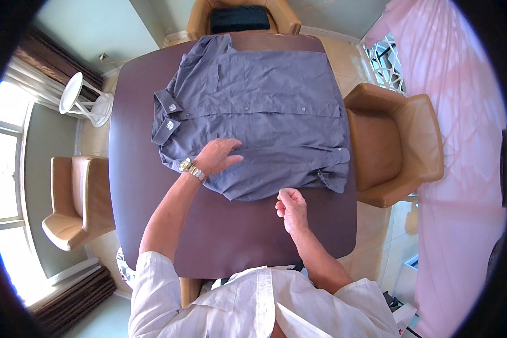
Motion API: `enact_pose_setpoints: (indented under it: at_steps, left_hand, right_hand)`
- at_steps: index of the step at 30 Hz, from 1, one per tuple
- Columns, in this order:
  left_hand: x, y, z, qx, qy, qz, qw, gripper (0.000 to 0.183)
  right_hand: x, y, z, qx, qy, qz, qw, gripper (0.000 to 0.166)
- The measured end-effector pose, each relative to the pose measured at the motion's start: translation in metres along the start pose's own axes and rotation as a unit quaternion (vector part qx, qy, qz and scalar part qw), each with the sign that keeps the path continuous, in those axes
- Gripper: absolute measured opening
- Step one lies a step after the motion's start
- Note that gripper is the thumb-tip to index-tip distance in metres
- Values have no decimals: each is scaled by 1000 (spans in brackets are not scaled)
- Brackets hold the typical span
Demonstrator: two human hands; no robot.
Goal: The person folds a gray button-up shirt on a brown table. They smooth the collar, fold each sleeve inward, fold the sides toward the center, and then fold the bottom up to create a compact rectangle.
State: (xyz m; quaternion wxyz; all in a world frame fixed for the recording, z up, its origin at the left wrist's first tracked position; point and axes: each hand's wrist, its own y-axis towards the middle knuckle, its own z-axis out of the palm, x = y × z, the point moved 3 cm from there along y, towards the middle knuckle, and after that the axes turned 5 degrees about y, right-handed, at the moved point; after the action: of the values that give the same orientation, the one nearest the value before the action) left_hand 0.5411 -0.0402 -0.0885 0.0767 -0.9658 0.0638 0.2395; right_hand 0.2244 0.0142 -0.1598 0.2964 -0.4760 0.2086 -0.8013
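A grey-blue button-up shirt point(279, 97) lies front up on the table, its collar point(165, 126) to the left and its hem to the right. Both collar points bear a light emblem. The near sleeve point(274, 169) is laid lengthwise along the body, with its cuff point(336, 158) by the hem. My left hand point(219, 156), a metal watch on its wrist, rests on or just over the shirt's near front, fingers apart. At the shirt's near edge, my right hand point(293, 209) is curled into a loose fist. No cloth shows inside it.
The dark brown table point(236, 236) has rounded corners. Tan armchairs stand at the right point(388, 143), left point(78, 198) and far side point(241, 19), the far one with a dark cushion point(239, 20). A white round side table point(86, 99) is at the left. Pink drapery point(456, 169) hangs at right.
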Motion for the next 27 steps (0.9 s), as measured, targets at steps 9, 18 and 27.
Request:
enact_pose_setpoints:
  at_steps: [9,18,27]
  left_hand:
    - [6,10,9,32,-47,3,998,23]
    - [-2,-4,20,-113,-7,27,993,19]
    - [2,-19,29,-254,90,99,958,11]
  right_hand:
    - [-5,-11,5,-5,58,40,997,30]
    - [-36,-5,39,47,-107,157,981,29]
    - [-29,-12,30,43,-198,132,970,25]
